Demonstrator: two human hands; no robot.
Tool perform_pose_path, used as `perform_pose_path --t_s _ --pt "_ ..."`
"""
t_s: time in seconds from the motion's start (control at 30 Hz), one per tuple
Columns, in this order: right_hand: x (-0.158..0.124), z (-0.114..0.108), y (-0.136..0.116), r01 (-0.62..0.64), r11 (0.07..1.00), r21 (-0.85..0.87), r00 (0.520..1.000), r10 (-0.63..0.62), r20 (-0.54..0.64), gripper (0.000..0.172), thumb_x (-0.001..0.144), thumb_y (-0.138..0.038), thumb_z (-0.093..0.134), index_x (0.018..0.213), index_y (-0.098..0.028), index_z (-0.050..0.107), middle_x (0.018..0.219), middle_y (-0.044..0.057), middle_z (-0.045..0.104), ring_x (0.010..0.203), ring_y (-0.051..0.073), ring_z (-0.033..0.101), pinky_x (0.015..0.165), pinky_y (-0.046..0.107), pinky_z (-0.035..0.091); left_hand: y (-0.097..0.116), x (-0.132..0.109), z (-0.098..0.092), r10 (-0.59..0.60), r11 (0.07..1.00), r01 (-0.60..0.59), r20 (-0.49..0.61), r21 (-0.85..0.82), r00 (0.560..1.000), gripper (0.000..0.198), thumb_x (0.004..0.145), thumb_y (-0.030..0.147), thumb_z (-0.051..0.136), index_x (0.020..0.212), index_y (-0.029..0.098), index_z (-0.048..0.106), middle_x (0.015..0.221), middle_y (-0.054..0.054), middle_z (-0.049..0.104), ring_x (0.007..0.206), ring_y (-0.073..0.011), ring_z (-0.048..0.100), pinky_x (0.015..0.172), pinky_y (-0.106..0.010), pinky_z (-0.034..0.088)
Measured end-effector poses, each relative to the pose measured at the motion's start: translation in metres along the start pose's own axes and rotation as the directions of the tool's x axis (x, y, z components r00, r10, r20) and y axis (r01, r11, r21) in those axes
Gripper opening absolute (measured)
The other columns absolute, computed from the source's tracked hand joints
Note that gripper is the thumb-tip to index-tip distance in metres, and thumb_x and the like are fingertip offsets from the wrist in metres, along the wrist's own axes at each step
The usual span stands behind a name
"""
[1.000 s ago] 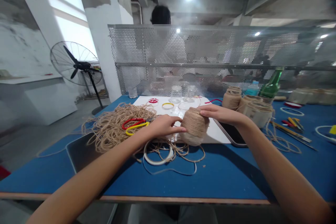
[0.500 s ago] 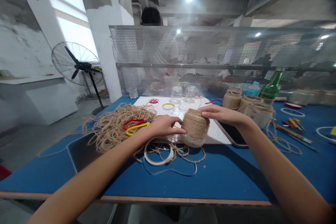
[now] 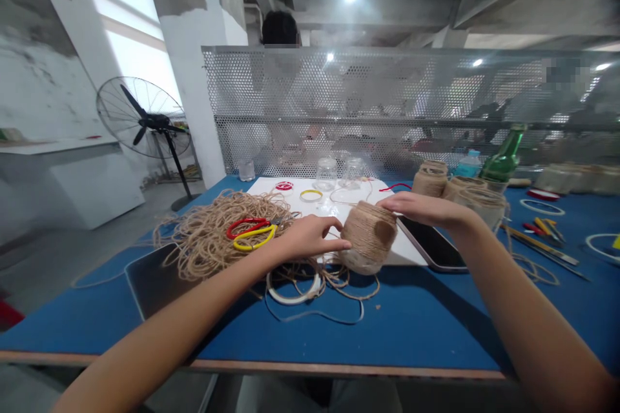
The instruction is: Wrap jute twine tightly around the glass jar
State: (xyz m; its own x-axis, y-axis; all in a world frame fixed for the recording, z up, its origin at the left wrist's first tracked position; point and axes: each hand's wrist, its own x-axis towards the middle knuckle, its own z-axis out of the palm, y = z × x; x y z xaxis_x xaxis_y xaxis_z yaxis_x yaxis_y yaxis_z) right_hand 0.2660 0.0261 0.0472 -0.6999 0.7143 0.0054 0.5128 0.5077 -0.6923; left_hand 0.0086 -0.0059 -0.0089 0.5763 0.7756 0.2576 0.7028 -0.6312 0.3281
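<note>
Closest of all, on the blue table (image 3: 411, 335), a white ring (image 3: 290, 301). Just past it, near the middle of the table and at the front edge of a white board (image 3: 264, 187), a string-wrapped jar (image 3: 365, 242). Left hand (image 3: 314, 235) pinching its left side, thumb in front, fingers bent; right hand (image 3: 414, 208) gripping the top right edge, thumb hidden. Maybe a slip from here, from letting go too soon with one hand or from the jar leaning. Perhaps a tug or snag too, from the loose string (image 3: 335, 276) lying just beside the bottom. As for looks: fat and round, tipped a little, brown string (image 3: 363, 222) wound in tight rows around the upper part, pale and bare at the bottom, with a dark round patch (image 3: 385, 231) on the right side, maybe a shadow, hard to tell. To the left, a big pile of string (image 3: 208, 248) with red and yellow scissors (image 3: 267, 230) on top; to the right, a black phone (image 3: 431, 244). Farther back, two clear jars (image 3: 327, 174), then a metal screen (image 3: 349, 97) full of holes, and a person (image 3: 279, 30) behind it.
</note>
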Motion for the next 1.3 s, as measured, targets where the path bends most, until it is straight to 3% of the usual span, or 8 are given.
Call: perform_pose_path --t_s 0.17,0.3,0.5,0.67,0.8,1.0,1.3 --pt "0.008 0.013 -0.002 -0.061 0.998 -0.012 0.982 0.058 -0.179 0.042 0.080 -0.055 0.042 0.097 -0.024 0.066 0.110 0.004 0.062 0.107 0.026 0.050 0.097 0.040 0.033 0.008 -0.002 0.000 -0.001 0.999 0.003 -0.032 0.050 0.999 0.054 0.074 0.066 0.044 0.100 0.021 0.060 0.061 0.000 0.056 0.053 -0.0137 0.048 0.050 -0.022 0.027" --pt "0.009 0.017 -0.011 -0.055 0.997 -0.048 0.988 0.048 -0.150 0.037 0.080 -0.051 0.044 0.089 -0.023 0.067 0.102 0.004 0.064 0.104 0.025 0.051 0.093 0.037 0.035 0.020 -0.006 0.005 -0.038 0.986 0.055 -0.106 0.157 0.994 0.061 0.072 0.071 0.040 0.098 0.020 0.060 0.064 -0.005 0.060 0.058 -0.0187 0.053 0.054 -0.026 0.032" --pt "0.006 0.017 -0.019 -0.032 0.999 -0.018 0.991 0.030 -0.129 0.037 0.078 -0.048 0.046 0.076 -0.016 0.063 0.084 0.004 0.063 0.080 0.019 0.052 0.073 0.031 0.038 0.030 -0.010 0.018 -0.051 0.968 0.097 -0.199 0.232 0.979 0.066 0.072 0.074 0.035 0.094 0.016 0.057 0.065 -0.010 0.061 0.059 -0.0225 0.056 0.055 -0.029 0.034" --pt "0.006 0.016 -0.017 -0.009 1.000 -0.010 0.994 0.007 -0.112 0.037 0.080 -0.047 0.043 0.069 -0.015 0.058 0.074 0.003 0.058 0.071 0.016 0.048 0.069 0.030 0.036 0.022 -0.008 0.017 -0.031 0.985 0.061 -0.190 0.158 0.981 0.059 0.073 0.072 0.037 0.092 0.019 0.054 0.061 -0.005 0.058 0.058 -0.0206 0.055 0.053 -0.028 0.033" --pt "0.007 0.014 -0.013 -0.003 1.000 0.001 0.993 0.003 -0.116 0.036 0.081 -0.047 0.042 0.075 -0.016 0.059 0.078 0.004 0.059 0.075 0.016 0.048 0.070 0.030 0.036 0.018 -0.007 0.016 -0.034 0.995 0.050 -0.186 0.084 0.982 0.053 0.075 0.068 0.041 0.094 0.019 0.052 0.058 -0.001 0.054 0.055 -0.0162 0.051 0.053 -0.025 0.032" --pt "0.008 0.013 -0.009 0.023 0.999 0.036 0.987 -0.017 -0.158 0.033 0.081 -0.045 0.044 0.071 -0.017 0.058 0.075 0.002 0.058 0.073 0.015 0.047 0.073 0.029 0.035 0.024 -0.010 0.029 -0.080 0.991 0.048 -0.262 -0.127 0.962 0.035 0.080 0.045 0.048 0.104 0.019 0.042 0.053 0.007 0.044 0.049 -0.0111 0.044 0.051 -0.021 0.029" --pt "0.008 0.009 -0.003 0.021 0.997 0.074 0.993 -0.012 -0.122 0.035 0.078 -0.049 0.048 0.078 -0.017 0.062 0.086 0.005 0.062 0.083 0.019 0.050 0.080 0.033 0.036 0.020 -0.007 0.025 -0.124 0.964 0.060 -0.242 -0.258 0.962 0.037 0.073 0.052 0.055 0.088 0.019 0.049 0.052 0.008 0.037 0.049 -0.0096 0.037 0.049 -0.021 0.024"
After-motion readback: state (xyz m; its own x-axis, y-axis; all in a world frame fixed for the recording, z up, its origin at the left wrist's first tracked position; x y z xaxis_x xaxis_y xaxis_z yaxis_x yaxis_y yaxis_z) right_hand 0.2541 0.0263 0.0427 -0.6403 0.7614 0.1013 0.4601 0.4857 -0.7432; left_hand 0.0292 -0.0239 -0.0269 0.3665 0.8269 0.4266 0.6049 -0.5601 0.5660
